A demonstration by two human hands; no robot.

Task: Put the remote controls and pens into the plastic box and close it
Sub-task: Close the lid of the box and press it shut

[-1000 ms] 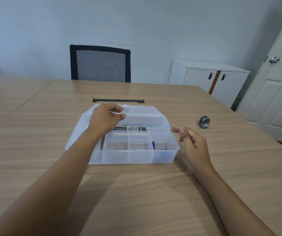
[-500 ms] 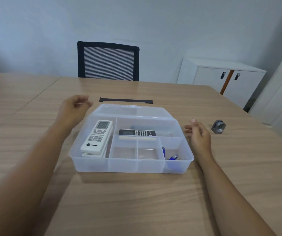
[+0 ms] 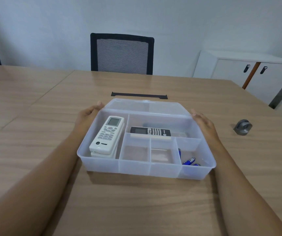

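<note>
A clear plastic box (image 3: 147, 169) with several compartments sits open on the wooden table, its lid (image 3: 143, 106) lying back behind it. A white remote (image 3: 107, 134) lies stacked on another in the left compartment. A black-faced remote (image 3: 150, 132) lies in the long rear compartment. Blue pens (image 3: 188, 160) lie in the front right compartment. My left hand (image 3: 89, 116) rests against the box's rear left corner, fingertips at the lid hinge. My right hand (image 3: 203, 123) touches the rear right corner, fingers extended. Neither hand holds anything that I can see.
A grey metal ring-shaped object (image 3: 242, 126) lies on the table to the right. A black strip (image 3: 139, 95) is set into the table behind the lid. A black mesh chair (image 3: 122, 53) stands at the far edge, a white cabinet (image 3: 245, 72) at the back right.
My left hand left the box's inside, swung out left, then came back to the rear left corner. My right hand moved up to the rear right corner. The white remote now shows.
</note>
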